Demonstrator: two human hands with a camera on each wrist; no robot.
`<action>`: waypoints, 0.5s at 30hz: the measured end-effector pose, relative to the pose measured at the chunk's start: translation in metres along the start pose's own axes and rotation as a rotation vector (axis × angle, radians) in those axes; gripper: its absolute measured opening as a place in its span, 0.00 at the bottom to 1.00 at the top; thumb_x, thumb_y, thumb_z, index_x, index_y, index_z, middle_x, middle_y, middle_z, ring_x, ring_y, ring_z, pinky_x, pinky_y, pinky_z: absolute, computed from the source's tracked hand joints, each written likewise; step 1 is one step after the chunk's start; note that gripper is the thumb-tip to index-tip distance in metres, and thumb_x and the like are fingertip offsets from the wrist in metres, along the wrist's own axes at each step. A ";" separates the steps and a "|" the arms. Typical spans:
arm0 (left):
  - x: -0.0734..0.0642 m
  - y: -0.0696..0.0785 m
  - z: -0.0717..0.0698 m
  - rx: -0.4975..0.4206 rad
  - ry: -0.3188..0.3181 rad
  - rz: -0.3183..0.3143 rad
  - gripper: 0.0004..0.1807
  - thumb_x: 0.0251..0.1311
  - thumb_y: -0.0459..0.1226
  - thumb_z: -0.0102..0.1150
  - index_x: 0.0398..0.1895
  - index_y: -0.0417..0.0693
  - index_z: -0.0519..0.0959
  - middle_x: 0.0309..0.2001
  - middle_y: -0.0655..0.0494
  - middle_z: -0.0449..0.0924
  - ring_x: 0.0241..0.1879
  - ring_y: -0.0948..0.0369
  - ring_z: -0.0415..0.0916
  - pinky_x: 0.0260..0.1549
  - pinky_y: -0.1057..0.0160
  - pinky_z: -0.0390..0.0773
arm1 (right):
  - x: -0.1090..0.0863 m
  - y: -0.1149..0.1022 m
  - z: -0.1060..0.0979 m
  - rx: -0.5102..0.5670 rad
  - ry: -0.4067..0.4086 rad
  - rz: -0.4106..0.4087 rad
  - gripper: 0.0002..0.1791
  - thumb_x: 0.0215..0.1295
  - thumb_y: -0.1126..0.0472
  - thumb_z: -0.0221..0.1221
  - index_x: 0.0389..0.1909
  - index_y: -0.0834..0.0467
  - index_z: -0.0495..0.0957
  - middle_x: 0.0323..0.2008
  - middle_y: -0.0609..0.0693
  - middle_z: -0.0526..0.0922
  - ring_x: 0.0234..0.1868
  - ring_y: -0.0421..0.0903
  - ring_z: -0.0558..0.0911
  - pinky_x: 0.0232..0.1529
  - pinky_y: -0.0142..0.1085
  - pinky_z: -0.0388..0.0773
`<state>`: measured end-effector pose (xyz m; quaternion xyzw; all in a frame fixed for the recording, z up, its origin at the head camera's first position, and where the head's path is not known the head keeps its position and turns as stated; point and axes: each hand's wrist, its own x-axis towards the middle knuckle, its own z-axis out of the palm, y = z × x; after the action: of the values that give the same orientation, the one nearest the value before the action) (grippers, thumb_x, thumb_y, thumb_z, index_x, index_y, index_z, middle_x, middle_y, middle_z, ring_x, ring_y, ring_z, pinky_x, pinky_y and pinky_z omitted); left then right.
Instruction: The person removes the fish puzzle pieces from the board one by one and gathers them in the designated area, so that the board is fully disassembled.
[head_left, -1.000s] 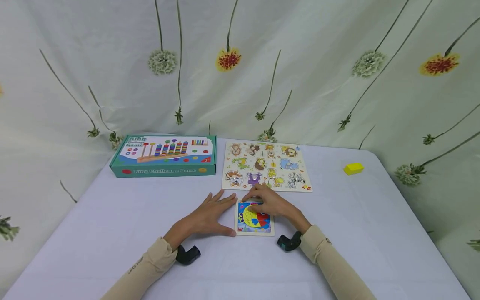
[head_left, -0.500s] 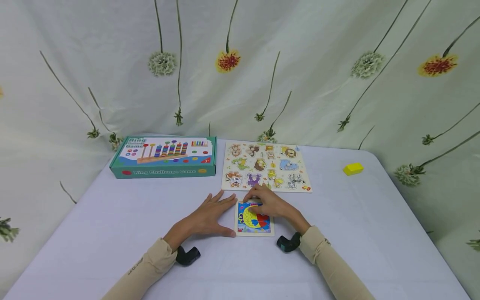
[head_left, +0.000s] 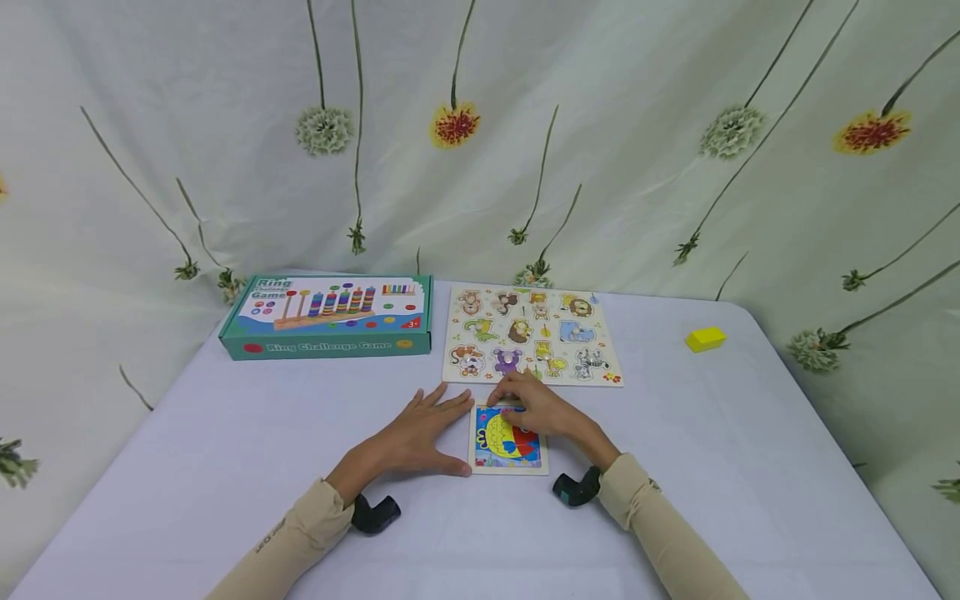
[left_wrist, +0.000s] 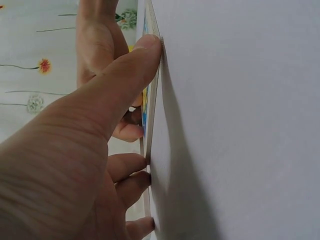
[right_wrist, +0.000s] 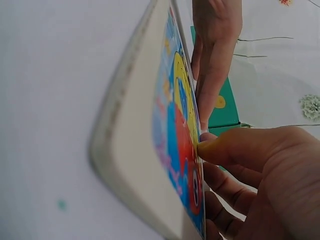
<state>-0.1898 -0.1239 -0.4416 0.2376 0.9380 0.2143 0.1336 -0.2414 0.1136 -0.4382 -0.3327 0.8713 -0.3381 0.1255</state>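
A small square jigsaw puzzle (head_left: pixel 510 450) with a yellow and red fish in a pale wooden frame lies on the table in front of the person. My left hand (head_left: pixel 416 433) is spread, its thumb and fingertips against the frame's left edge. My right hand (head_left: pixel 543 408) arches over the puzzle with bent fingers, hiding its upper right part. In the right wrist view, the thumb (right_wrist: pixel 227 145) touches the picture (right_wrist: pixel 182 115). In the left wrist view, an index fingertip of the right hand meets the picture near the top; whether a loose piece is pinched there I cannot tell.
Behind the puzzle lies an animal peg puzzle board (head_left: pixel 491 333), its front edge close to the right hand. A green Ring Challenge Game box (head_left: pixel 330 321) stands at the back left. Toward the right is a yellow block (head_left: pixel 705 338). A flowered cloth (head_left: pixel 637 150) hangs behind the table.
My right index finger and thumb have shifted slightly to the right over the puzzle. The left hand stays against the frame, and the head view has tilted up a little.
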 end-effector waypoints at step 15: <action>0.001 0.000 0.001 0.002 0.001 -0.007 0.55 0.40 0.62 0.70 0.73 0.58 0.58 0.74 0.62 0.53 0.76 0.51 0.33 0.71 0.43 0.33 | 0.001 -0.002 0.001 -0.014 0.004 0.003 0.12 0.62 0.69 0.58 0.45 0.57 0.80 0.47 0.50 0.77 0.52 0.48 0.70 0.55 0.44 0.69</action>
<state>-0.1902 -0.1235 -0.4426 0.2342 0.9391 0.2130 0.1338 -0.2404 0.1116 -0.4376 -0.3317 0.8743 -0.3326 0.1221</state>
